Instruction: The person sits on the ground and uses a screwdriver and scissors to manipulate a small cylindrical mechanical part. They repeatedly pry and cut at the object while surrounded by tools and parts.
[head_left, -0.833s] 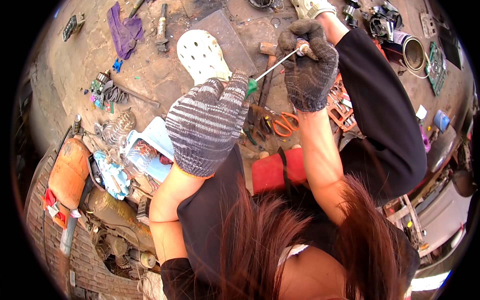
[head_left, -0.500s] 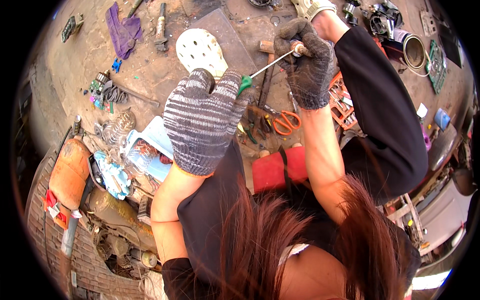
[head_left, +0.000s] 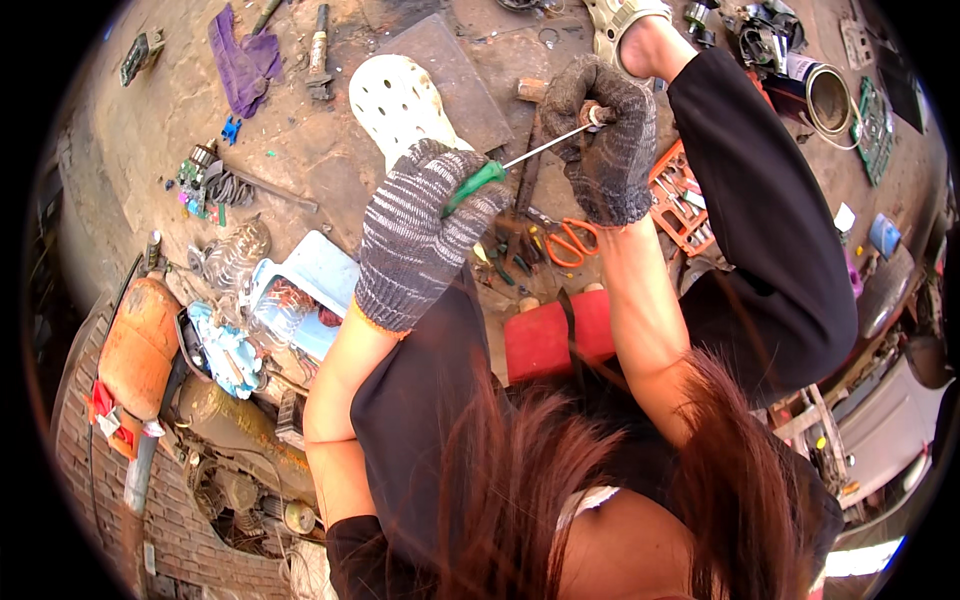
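Observation:
My left hand (head_left: 420, 225), in a striped grey knit glove, is closed round a screwdriver's green handle (head_left: 480, 180). Its thin shaft angles up to the right to a small rusty metal part (head_left: 598, 117), gripped in my right hand (head_left: 612, 155) in a darker glove with curled fingers; whether the tip is inside the part is unclear. Under and beside my hands lie a long-handled hammer (head_left: 532, 92), orange-handled scissors (head_left: 570, 250) and an orange tool case (head_left: 690, 225). A white perforated clog (head_left: 390, 105) is just beyond my left hand.
Around me are a grey plate (head_left: 445, 55), purple cloth (head_left: 245, 65), electronic parts (head_left: 210, 180), a light blue tub (head_left: 335, 265), an orange tank (head_left: 140, 350), a red pad (head_left: 530, 345), a metal can (head_left: 825, 100) and a green circuit board (head_left: 873, 135). My bent leg (head_left: 760, 200) borders the right.
My left hand has shifted and rotated, showing more of the green handle. My right hand and the part have moved slightly down, and the screwdriver's shaft now lies at a shallower angle.

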